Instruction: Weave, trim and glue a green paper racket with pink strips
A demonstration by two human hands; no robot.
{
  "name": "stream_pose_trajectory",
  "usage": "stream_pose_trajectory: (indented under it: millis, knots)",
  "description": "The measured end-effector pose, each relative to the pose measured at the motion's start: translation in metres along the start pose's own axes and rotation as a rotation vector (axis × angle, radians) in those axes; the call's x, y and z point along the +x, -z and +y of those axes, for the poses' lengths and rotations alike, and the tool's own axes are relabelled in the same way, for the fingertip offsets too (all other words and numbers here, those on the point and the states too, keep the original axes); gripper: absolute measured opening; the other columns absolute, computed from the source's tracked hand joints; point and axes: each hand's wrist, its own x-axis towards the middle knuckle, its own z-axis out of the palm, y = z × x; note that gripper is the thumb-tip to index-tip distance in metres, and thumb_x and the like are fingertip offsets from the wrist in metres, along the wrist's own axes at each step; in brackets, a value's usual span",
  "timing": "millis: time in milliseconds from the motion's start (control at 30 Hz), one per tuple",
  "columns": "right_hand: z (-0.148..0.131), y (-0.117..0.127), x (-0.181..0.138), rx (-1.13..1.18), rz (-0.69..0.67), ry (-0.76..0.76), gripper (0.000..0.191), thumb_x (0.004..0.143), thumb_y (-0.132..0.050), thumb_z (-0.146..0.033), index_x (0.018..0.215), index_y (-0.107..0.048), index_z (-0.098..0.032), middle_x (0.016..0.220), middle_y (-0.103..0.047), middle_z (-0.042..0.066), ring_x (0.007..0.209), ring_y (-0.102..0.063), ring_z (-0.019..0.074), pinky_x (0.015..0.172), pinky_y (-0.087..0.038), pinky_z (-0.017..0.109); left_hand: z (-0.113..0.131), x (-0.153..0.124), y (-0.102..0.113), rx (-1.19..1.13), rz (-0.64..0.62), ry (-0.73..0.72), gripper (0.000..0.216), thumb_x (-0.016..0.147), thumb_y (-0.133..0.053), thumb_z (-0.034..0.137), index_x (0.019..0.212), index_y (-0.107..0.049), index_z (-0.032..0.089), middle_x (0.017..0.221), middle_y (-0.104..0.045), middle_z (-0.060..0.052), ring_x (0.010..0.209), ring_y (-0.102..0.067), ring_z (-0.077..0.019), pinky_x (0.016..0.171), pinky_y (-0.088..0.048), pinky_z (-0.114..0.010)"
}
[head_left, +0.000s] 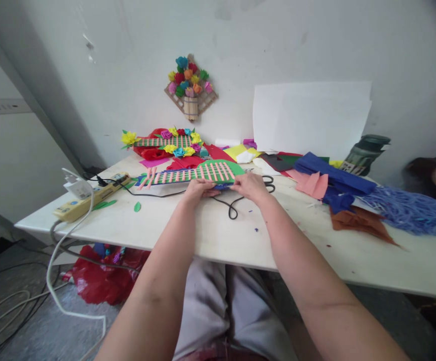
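A guitar-shaped craft piece (218, 172), green with a lattice of pink strips, is tilted up off the tabletop along its near side. Blue paper (223, 186) shows along that near edge. My left hand (201, 190) grips the edge with its fingers closed, near the middle of the piece. At the rounded right end, my right hand (251, 186) pinches the same edge. Black scissors handles (270, 184) stick out just beyond my right hand. A black cord (233, 210) loops on the table below both hands.
A flower-decorated guitar-shaped piece (165, 142) lies behind. To the left is a power strip (90, 198) with a white charger. Rightward are blue crepe paper (334, 173), blue shredded strands (413, 208), brown paper (360, 225) and a dark bottle (366, 153). White sheets (311, 115) lean on the wall.
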Motion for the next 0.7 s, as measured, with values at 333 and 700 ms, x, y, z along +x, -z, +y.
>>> stream_pose_trajectory:
  millis: [333,700]
  knots:
    - [-0.0057,-0.0024,0.0009,-0.008,0.009,-0.051,0.022,0.076,-0.055,-0.041,0.080,-0.066,-0.022,0.079,-0.066,0.005,0.075,-0.058,0.0189,0.062,-0.037,0.028,0.0004,-0.0008,-0.0007,-0.014,0.004,-0.002,0.015,0.061,-0.068,0.010,0.073,-0.060,0.006,0.069,-0.067,-0.012,0.064,-0.066,-0.0224,0.067,-0.054,-0.033]
    - [0.0036,-0.0039,0.0040,0.136,-0.072,-0.181,0.023,0.072,-0.057,-0.046,0.077,-0.065,-0.025,0.085,-0.066,0.003,0.080,-0.058,0.0187,0.064,-0.040,0.027,0.0000,0.0003,-0.0004,0.009,0.028,-0.018,0.010,0.063,-0.066,0.008,0.070,-0.059,0.008,0.060,-0.065,-0.009,0.062,-0.066,-0.0209,0.065,-0.054,-0.030]
